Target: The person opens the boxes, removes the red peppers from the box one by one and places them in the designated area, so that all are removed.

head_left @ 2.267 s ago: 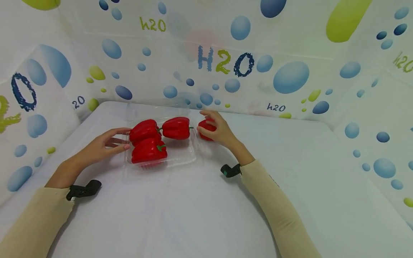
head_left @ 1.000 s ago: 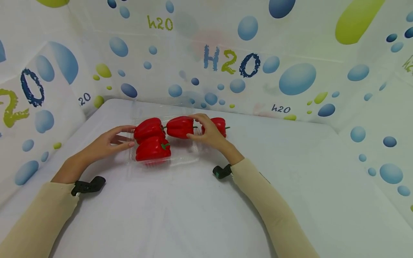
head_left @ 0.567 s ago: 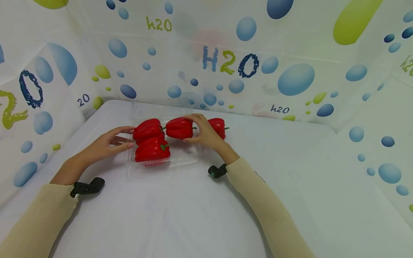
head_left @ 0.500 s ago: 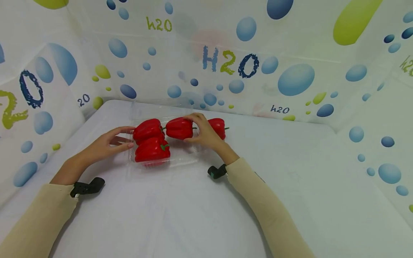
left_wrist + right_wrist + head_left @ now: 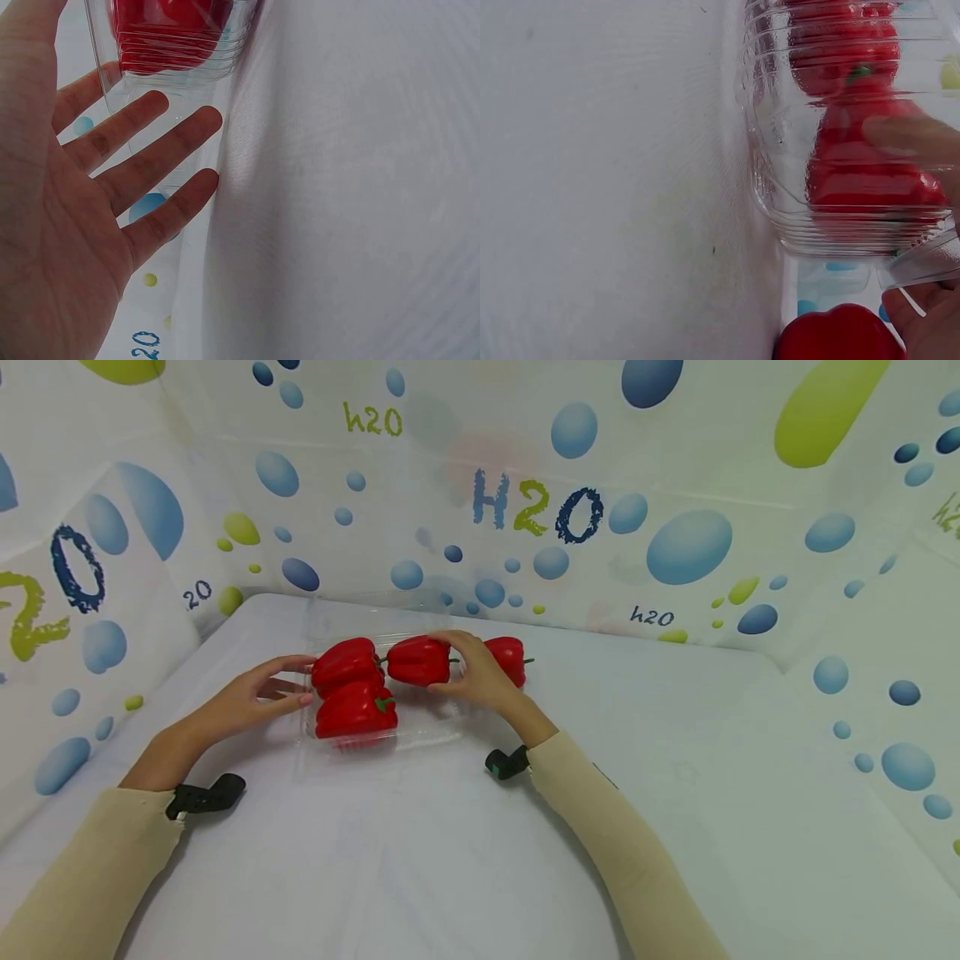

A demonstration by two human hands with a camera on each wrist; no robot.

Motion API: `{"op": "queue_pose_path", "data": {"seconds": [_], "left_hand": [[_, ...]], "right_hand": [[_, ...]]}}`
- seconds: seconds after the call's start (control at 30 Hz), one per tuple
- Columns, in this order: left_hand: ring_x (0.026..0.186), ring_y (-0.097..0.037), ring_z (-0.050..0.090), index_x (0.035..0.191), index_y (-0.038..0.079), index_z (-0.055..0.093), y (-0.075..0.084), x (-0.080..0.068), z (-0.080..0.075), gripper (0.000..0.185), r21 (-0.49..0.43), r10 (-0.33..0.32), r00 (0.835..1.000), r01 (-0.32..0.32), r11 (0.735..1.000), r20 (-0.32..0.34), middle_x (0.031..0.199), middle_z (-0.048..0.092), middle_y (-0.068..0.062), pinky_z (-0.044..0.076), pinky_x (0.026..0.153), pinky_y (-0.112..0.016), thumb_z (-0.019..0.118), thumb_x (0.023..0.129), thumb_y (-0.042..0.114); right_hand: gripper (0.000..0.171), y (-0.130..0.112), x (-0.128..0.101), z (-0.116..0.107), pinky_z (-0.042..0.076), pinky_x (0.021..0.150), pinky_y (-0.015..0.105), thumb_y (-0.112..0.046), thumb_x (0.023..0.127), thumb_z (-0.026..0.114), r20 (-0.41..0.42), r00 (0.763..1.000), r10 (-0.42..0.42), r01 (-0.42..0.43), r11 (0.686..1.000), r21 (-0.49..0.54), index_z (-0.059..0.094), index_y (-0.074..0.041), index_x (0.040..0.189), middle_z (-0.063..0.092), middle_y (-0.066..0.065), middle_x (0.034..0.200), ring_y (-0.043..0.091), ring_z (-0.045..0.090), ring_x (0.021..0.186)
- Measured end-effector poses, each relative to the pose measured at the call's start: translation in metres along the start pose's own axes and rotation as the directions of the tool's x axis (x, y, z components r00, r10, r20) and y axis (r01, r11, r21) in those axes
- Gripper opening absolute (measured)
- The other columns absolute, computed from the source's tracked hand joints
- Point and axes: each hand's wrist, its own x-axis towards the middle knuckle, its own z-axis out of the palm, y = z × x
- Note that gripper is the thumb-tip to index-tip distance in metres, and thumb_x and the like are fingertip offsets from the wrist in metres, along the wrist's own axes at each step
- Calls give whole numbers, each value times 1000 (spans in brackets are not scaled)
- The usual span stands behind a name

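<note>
fingers of the right hand curl round the back pepper inside the clear tray, thumb under, fingertips over its top, likely to lift it. left hand lies flat, straight fingers against the tray's left wall, seemingly steadying it on the bench. two more peppers sit between the hands. a loose pepper lies just behind the right fingers, outside the tray.
</note>
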Motion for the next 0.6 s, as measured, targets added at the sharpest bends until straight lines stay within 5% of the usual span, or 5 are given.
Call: {"op": "queue_pose_path", "data": {"seconds": [0.37,0.6], "left_hand": [[116,-42,57,148,4,34,0,1,-1,66,-8,2,1000,-1,1000,11,141,46,-24,50,83,-16,65,92,19],[116,-42,57,149,4,34,-3,1,-1,66,-16,2,1000,-2,1000,12,141,46,-24,47,82,-12,65,92,19]], "right_hand": [[69,2,-1,0,44,105,41,-21,82,79,-6,1000,21,-20,999,39,47,-11,141,51,6,141,21,44,129],[69,3,-2,2,45,104,41,-21,82,79,-22,1000,19,-18,999,47,47,-11,142,51,6,142,21,44,130]]}}
